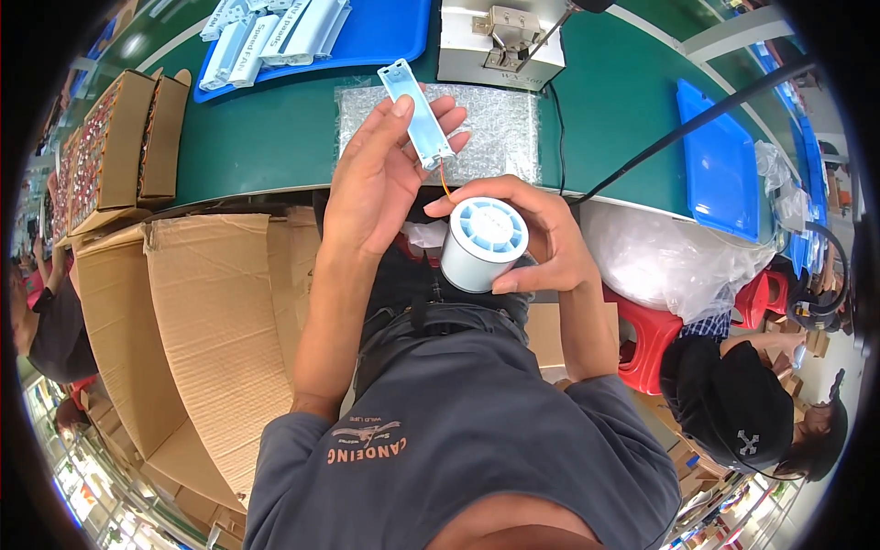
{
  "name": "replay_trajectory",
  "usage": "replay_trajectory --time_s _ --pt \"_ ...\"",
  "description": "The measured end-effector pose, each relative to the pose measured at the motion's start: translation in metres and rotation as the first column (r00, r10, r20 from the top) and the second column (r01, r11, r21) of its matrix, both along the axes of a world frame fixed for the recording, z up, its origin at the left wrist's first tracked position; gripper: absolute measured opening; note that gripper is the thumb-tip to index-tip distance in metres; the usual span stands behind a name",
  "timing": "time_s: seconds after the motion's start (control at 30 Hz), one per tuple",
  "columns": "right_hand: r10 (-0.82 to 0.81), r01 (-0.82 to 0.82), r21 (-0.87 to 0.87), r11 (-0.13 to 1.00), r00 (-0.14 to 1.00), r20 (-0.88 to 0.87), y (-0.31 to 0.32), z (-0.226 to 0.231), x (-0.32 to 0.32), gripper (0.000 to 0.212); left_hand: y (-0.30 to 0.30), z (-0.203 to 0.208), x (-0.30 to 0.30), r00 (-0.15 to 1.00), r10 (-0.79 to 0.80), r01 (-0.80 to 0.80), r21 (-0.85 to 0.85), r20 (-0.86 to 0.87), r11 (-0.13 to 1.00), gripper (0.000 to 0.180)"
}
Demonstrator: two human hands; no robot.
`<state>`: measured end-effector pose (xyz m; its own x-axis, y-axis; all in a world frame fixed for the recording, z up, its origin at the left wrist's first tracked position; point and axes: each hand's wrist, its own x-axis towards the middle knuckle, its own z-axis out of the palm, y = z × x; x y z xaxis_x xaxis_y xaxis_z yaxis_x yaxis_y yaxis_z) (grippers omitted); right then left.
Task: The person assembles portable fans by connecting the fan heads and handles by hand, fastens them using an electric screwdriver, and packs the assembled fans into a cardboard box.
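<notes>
My left hand grips a long, light-blue plastic casing between thumb and fingers, its hollow side facing up. A thin orange-red wire runs from the casing's lower end toward a white cylindrical housing with a blue, spoked round end. Thumb and fingers of my right hand wrap round that housing, held above my lap near the table's front edge. Where the wire enters the housing is hidden by my right fingertips. A sheet of bubble wrap lies on the table behind both hands.
A blue tray holds several pale-blue casings at the back left. Beside it stands a machine with a metal fixture. An orange-filled carton is at left, an open cardboard box nearer me. Right are another blue tray and a person.
</notes>
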<state>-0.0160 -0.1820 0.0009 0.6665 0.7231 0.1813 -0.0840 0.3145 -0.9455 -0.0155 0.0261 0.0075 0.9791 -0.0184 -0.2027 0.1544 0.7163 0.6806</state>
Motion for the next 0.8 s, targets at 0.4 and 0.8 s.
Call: replay_trajectory --time_s 0.4,0.8 --pt "-0.129 0.133 0.051 0.99 0.988 -0.084 -0.002 -0.015 0.007 0.07 -0.004 0.007 -0.007 0.984 0.021 -0.061 0.232 0.175 0.971 0.048" --pt "-0.386 0.387 -0.062 0.92 0.922 0.033 0.006 0.003 0.0 0.066 -0.006 0.021 -0.019 0.949 -0.041 -0.093 0.399 0.313 0.912 0.05"
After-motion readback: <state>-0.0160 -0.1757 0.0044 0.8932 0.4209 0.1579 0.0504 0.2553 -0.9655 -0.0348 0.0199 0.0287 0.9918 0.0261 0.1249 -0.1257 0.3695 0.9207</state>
